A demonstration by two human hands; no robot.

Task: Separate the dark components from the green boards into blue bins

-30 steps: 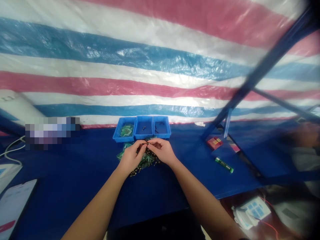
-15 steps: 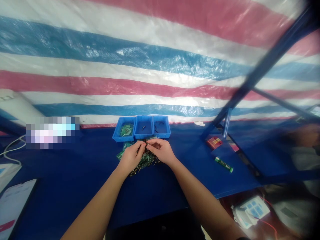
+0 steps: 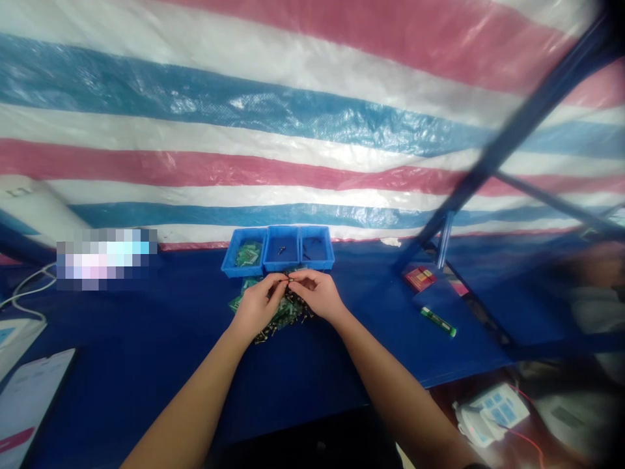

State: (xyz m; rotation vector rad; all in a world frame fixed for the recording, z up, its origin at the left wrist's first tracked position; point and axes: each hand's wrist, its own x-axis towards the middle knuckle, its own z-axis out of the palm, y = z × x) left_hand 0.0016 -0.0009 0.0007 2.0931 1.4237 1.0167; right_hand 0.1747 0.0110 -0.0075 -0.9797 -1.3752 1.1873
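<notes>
My left hand [image 3: 258, 304] and my right hand [image 3: 316, 293] meet over a pile of small green boards and dark metal parts [image 3: 286, 314] on the blue table [image 3: 146, 352]. Both hands have their fingers pinched together on one tiny dark part [image 3: 289, 280] held between them. Just behind the hands stand three joined blue bins. The left bin [image 3: 243, 253] holds green boards, the middle bin [image 3: 282, 249] a small dark piece, and the right bin [image 3: 316, 249] a few dark bits.
A red box [image 3: 418, 278] and a green tube [image 3: 438, 322] lie to the right. A phone [image 3: 29, 397] and a white device with a cable [image 3: 14, 329] sit at the left. A striped tarp [image 3: 293, 130] hangs behind. Blue frame bars [image 3: 493, 153] cross the right side.
</notes>
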